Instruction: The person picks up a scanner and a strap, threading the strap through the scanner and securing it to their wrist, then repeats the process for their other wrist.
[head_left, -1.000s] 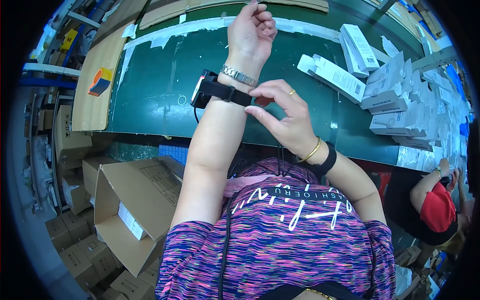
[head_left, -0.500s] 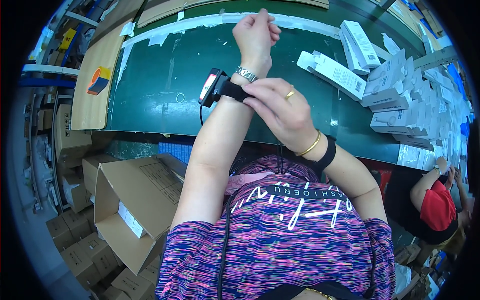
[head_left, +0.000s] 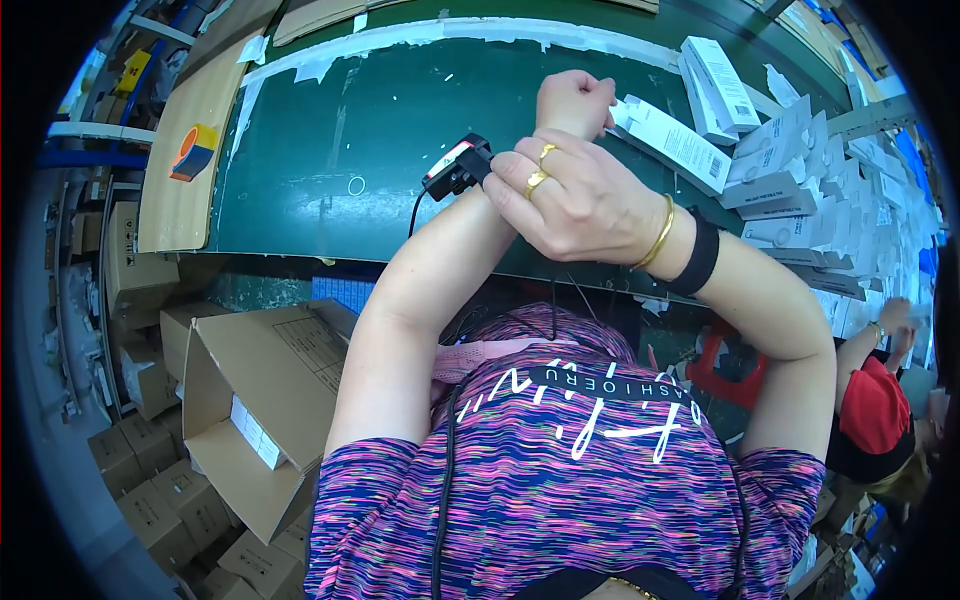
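Note:
My left arm reaches over the green table (head_left: 300, 150), with my left hand (head_left: 574, 103) curled into a loose fist, nothing seen in it. On that forearm sits a small black device (head_left: 458, 170) with a cable, held by a black strap (head_left: 484, 160). My right hand (head_left: 580, 195), wearing gold rings and a gold bangle (head_left: 660, 235), wraps over the left wrist. Its thumb and fingers close on the strap beside the device and hide the rest of it. The metal watch band cannot be seen under them. A black band (head_left: 698, 258) circles my right wrist.
White printed cartons (head_left: 675, 145) lie and stand stacked on the table's right side. A roll of orange tape (head_left: 195, 152) rests on a wooden board (head_left: 165, 210) at left. An opened cardboard box (head_left: 270, 370) stands below. A co-worker in red (head_left: 875, 400) is at far right.
My right hand has slid up over the left wrist, covering the watch band. My left hand has moved right and nearer; the device has turned and shifted right with the forearm.

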